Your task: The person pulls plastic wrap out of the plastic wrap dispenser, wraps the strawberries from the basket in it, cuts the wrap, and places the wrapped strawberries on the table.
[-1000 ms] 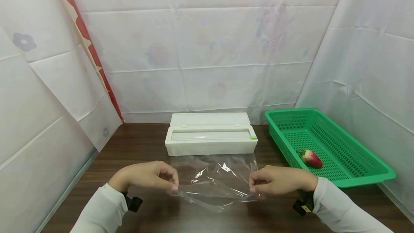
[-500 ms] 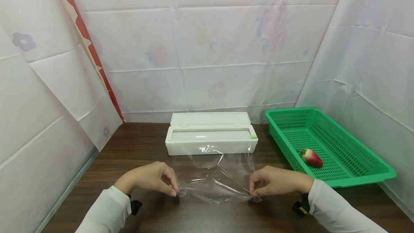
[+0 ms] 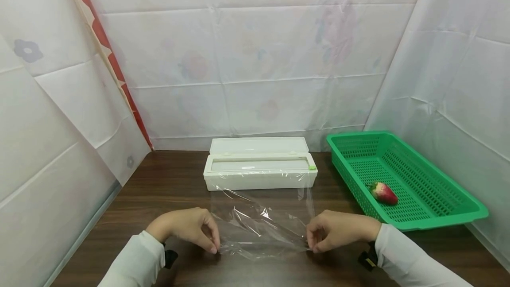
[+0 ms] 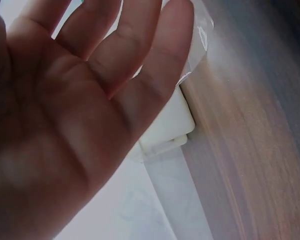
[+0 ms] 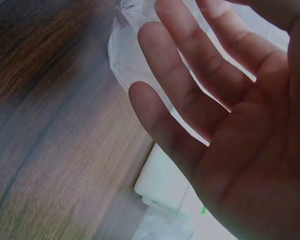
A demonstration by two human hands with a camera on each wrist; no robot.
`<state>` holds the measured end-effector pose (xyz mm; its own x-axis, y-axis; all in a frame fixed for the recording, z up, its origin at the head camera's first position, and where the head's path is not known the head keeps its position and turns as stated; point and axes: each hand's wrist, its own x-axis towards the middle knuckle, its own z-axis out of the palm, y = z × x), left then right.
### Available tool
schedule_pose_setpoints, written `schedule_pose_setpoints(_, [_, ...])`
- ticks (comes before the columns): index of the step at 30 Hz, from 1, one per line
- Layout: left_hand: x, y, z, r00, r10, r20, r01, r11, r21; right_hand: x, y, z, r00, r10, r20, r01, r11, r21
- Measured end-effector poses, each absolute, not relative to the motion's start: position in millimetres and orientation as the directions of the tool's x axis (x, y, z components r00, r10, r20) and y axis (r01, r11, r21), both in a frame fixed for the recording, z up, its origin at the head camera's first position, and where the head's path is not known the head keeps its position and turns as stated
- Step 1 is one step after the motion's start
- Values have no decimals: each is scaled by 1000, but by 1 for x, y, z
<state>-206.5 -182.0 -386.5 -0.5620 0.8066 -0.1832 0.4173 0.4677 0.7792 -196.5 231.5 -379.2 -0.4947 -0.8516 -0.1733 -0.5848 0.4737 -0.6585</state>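
Observation:
A sheet of clear plastic wrap (image 3: 259, 229) stretches between the two hands, its far end at the front of a white dispenser box (image 3: 260, 181) with a raised lid (image 3: 259, 145). The left hand (image 3: 191, 228) pinches the near left corner of the wrap between thumb and finger. At the near right corner, the right hand (image 3: 336, 230) pinches it the same way. In the left wrist view the palm (image 4: 65, 120) covers much of the picture, and the pinch itself is hidden. The right wrist view shows several fingers (image 5: 190, 95) in front of the film.
To the right stands a green plastic basket (image 3: 422, 189) with one strawberry (image 3: 383, 193) in it. The dark wooden table (image 3: 131, 198) is bounded by a white patterned sheet (image 3: 259, 56) behind and at both sides.
Both hands have lowered slightly toward the near edge, still pinching the wrap. The film lifted over the box front half a second ago and now lies lower. Box and basket stay put.

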Motion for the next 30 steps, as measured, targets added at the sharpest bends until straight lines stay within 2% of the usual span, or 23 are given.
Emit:
schedule_pose_setpoints(6, [-204,-184,-387,-536,818,-211,397,464,792,-195,230,-383,-473,-856,-210,-581,482,-656])
schedule_pose_setpoints(11, [-205,-188,-385,-517,832,-201,374,431,821,-195,229,-382,-484,-848,-216,-590,499,-635])
schedule_pose_setpoints(16, [-204,-188,-384,-499,832,-244,358,454,816,-192,230,-382,-489,-840,-234,-586,515,-626])
schedule_pose_setpoints(23, [-205,-189,-383,-497,845,-200,383,420,823,-194,227,-385,-446,-878,-172,-631,445,-636])
schedule_pose_setpoints(30, [-208,-188,-386,-458,868,-192,312,359,880,-194,226,-386,-512,-844,-161,-611,490,-622])
